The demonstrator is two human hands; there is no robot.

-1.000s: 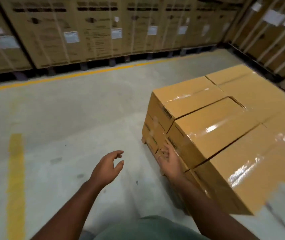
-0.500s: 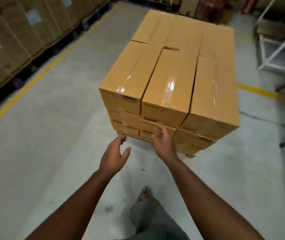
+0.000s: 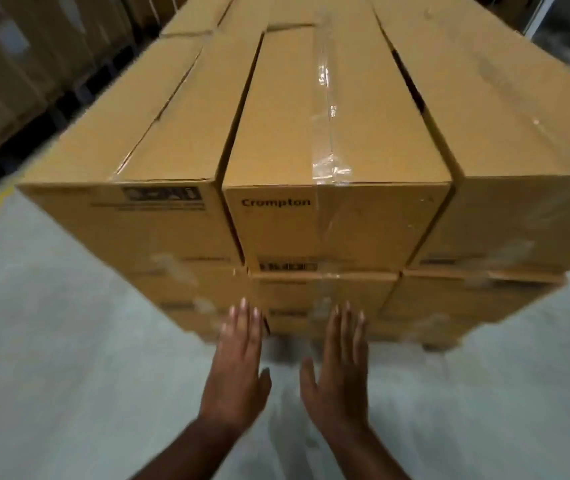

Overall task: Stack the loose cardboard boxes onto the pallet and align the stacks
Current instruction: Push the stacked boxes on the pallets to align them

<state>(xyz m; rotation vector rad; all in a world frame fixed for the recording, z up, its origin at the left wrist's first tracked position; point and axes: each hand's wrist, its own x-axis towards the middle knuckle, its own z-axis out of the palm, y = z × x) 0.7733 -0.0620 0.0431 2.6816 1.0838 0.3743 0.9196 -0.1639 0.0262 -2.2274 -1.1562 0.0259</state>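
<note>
Left hand (image 3: pixel 238 372), right hand (image 3: pixel 340 372): fingers straight, flat, holding nothing, at bottom row of boxes (image 3: pixel 325 303) on pallet. Risk: uneven shove skews row, top box (image 3: pixel 337 223) shifts.

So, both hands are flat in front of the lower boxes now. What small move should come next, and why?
Probably press both palms forward to push the lower middle box in. The left hand and right hand are open, fingers straight, fingertips at the lower rows. That box's front seems to sit slightly proud of the "Crompton" box above, though blur makes this uncertain.
</note>
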